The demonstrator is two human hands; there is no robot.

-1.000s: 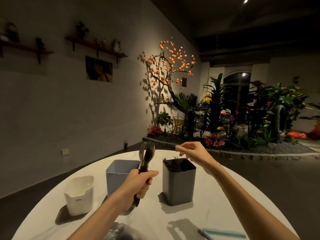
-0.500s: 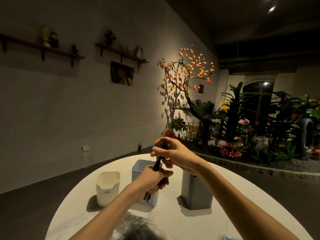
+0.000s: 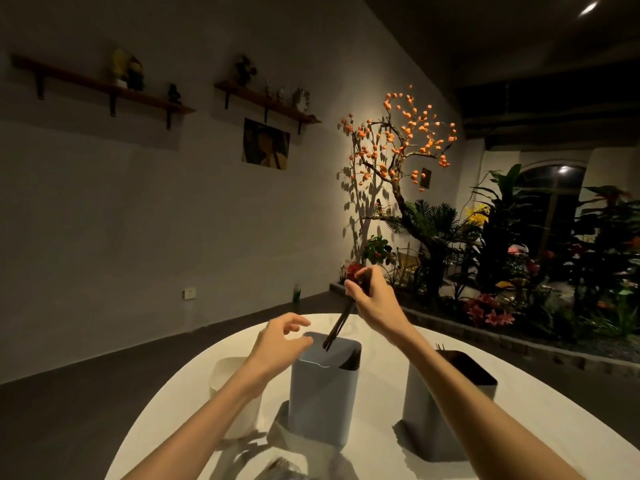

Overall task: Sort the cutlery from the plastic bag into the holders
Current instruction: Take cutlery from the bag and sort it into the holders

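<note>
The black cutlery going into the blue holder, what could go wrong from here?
1. The right hand pinches the black cutlery only at the top, tilted, with the tips just at the blue holder opening. They could catch the rim and slip from the grip.
2. The left hand hovers open at the near rim. A knock there might tip the tall holder.
3. The right forearm lies close to the grey holder and could nudge it.

Dim café-like interior, indoor garden bed (image 3: 519,271), wall shelves (image 3: 104,88)
</note>
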